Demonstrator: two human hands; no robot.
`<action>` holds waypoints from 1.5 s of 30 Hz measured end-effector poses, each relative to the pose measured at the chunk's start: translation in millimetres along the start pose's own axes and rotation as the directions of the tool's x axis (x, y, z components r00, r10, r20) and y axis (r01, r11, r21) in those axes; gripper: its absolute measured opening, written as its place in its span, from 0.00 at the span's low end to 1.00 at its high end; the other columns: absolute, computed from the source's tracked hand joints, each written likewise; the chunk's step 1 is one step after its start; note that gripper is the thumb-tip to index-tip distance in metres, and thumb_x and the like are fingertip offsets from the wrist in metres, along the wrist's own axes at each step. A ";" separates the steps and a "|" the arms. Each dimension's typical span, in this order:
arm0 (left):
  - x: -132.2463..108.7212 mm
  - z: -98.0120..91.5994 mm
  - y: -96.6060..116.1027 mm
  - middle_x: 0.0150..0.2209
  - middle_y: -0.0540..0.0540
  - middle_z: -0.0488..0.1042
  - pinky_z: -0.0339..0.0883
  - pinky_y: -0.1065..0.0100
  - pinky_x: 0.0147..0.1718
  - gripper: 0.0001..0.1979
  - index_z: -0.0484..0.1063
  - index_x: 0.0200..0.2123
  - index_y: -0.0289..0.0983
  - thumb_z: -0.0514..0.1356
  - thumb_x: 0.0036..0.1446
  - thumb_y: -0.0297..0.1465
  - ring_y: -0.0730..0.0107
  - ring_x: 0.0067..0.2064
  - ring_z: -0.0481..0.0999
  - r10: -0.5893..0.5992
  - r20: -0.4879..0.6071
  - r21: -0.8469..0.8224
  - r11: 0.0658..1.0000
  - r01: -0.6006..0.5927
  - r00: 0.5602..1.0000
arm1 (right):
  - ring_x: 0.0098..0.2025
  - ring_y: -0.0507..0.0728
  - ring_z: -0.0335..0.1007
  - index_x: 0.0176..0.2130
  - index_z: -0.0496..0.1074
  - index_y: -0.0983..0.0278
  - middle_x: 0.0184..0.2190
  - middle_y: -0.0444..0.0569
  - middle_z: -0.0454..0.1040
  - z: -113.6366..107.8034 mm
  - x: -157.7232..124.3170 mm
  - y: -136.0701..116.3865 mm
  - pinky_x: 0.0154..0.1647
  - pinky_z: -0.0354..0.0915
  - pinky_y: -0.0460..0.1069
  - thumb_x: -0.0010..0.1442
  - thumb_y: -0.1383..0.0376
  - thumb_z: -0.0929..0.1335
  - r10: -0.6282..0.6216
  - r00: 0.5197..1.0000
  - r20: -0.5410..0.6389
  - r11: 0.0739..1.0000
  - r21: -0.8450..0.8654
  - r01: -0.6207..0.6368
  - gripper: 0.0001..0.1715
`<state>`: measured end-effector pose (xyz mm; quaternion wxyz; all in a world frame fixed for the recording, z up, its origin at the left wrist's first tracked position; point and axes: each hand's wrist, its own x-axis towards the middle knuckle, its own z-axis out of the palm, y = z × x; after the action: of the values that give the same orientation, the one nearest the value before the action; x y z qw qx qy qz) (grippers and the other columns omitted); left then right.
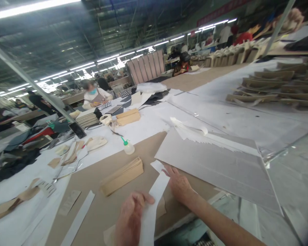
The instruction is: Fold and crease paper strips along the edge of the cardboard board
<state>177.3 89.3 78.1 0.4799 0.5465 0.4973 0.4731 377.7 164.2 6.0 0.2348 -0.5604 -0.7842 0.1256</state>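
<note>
A long white paper-like strip [155, 200] runs away from me over the brown board [92, 174], with a bend near its far end. My left hand [132, 215] is closed on its near part, thumb lying on top. At the far end, my right hand [178, 184] pinches the strip's right edge with its fingertips. Partly under the strip lies a tan piece [161, 207]. Left of my hands is a stack of folded tan pieces [123, 176]. Another white strip [78, 218] rests flat farther left.
A large grey sheet [207, 164] carrying a pile of white strips [192, 133] lies right of my hands. A bottle with a green nozzle [128, 147] stands beyond the tan stack. Brown pieces [272, 85] are piled at the far right. A co-worker [96, 95] sits across the table.
</note>
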 end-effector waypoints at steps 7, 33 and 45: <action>-39.7 -46.0 17.1 0.34 0.50 0.69 0.61 0.73 0.32 0.18 0.66 0.32 0.39 0.73 0.47 0.37 0.72 0.34 0.67 -0.062 0.138 -0.149 0.985 0.082 0.989 | 0.45 0.58 0.75 0.48 0.74 0.66 0.45 0.57 0.76 -40.2 -32.8 -44.0 0.48 0.71 0.54 0.73 0.47 0.50 -0.002 0.955 0.298 0.584 0.775 -0.241 0.36; -84.9 -123.4 -33.7 0.26 0.54 0.69 0.57 0.72 0.26 0.27 0.72 0.49 0.41 0.66 0.51 0.49 0.72 0.27 0.66 -0.453 0.143 0.173 0.887 0.429 0.880 | 0.28 0.52 0.62 0.36 0.76 0.64 0.24 0.41 0.68 -38.4 -51.7 -63.9 0.30 0.57 0.46 0.56 0.56 0.70 0.079 0.796 0.601 0.717 0.520 -0.464 0.13; -52.3 -128.6 -50.0 0.29 0.52 0.77 0.64 0.67 0.32 0.26 0.74 0.45 0.41 0.65 0.49 0.52 0.63 0.31 0.75 -0.342 -0.103 0.475 0.808 0.348 0.934 | 0.30 0.53 0.66 0.30 0.76 0.62 0.25 0.41 0.71 -23.2 -17.0 -56.9 0.31 0.55 0.46 0.56 0.61 0.70 0.138 0.836 0.531 0.906 0.273 -0.323 0.07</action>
<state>41.9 46.3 38.1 0.4020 0.5469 0.6936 0.2415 347.3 127.4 48.2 0.1025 -0.5491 -0.7080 0.4322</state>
